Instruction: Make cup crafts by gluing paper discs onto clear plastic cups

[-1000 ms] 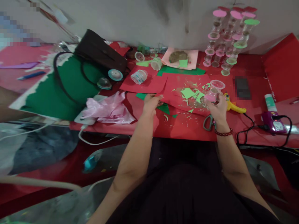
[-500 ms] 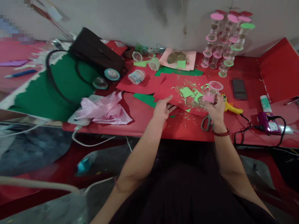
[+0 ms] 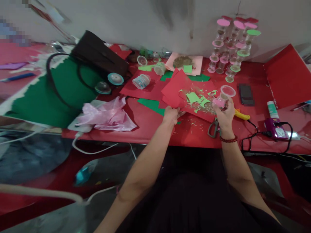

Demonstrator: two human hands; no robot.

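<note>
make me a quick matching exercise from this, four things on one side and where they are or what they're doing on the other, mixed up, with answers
1. left hand
2. right hand
3. bead bracelet
4. shiny pink material

A. around the right wrist
B. crumpled on the table
C. holding a clear plastic cup
D. gripping red paper

Pairs: 1-D, 2-C, 3-A, 4-B

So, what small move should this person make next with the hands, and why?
Probably set the clear plastic piece down on the table first: it occupies the right hand, so only the left hand seems to hold the red paper, and the loose green scraps might slide if it is lifted one-handed.
</note>
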